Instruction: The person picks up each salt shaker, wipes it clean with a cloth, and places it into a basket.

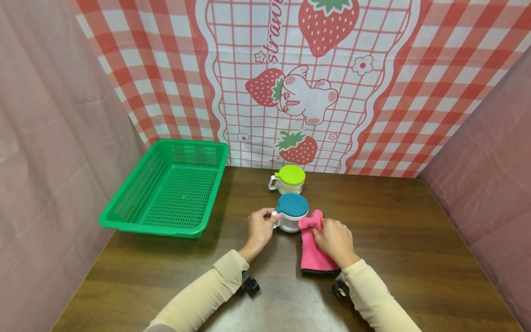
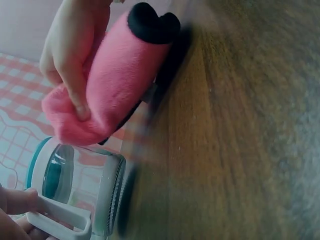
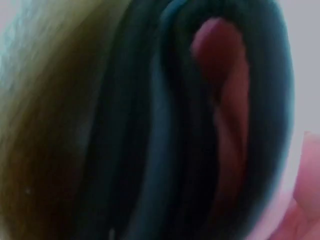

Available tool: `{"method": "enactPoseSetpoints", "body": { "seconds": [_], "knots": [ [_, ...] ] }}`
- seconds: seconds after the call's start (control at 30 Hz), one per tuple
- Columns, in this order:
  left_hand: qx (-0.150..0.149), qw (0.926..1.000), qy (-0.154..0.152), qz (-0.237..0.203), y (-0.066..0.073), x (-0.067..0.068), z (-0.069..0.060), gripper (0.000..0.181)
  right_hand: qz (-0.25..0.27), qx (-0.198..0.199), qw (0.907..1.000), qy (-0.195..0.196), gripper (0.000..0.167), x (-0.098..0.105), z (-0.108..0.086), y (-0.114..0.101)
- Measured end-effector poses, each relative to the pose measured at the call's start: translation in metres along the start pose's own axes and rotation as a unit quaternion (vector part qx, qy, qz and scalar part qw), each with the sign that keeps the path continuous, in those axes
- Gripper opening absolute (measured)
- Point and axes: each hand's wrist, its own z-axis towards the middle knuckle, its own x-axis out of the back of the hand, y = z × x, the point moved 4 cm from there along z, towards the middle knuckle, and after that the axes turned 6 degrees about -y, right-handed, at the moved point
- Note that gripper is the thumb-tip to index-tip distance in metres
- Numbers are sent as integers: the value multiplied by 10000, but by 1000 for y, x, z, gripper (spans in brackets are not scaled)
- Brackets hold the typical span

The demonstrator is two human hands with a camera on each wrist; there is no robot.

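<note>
A clear jar with a blue lid and a white handle [image 1: 292,206] stands upright on the table. My left hand [image 1: 260,232] pinches its white handle [image 2: 62,218] between thumb and fingers. In my right hand [image 1: 337,240] is a folded pink cloth with black edging [image 1: 314,253], gripped near its top. The cloth's bunched upper end is at the jar's right side; whether it touches the glass I cannot tell. Close up in the right wrist view, the cloth's black folded edge [image 3: 270,110] covers most of the picture. Just behind stands a second jar with a lime-green lid [image 1: 292,175].
A green plastic basket [image 1: 210,198] with slatted sides sits at the left of the wooden table [image 1: 398,230]. A red-and-white checked strawberry cloth [image 1: 377,124] hangs along the back. Plain pinkish curtains [image 1: 62,138] close off both sides.
</note>
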Motion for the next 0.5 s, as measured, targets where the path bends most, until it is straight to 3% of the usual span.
{"method": "enactPoseSetpoints", "body": {
  "seconds": [0.5],
  "knots": [
    [-75,9999,-98,85,1,-3,-4,22,346,-28,9978,561,42,8,-10,-15]
  ]
}}
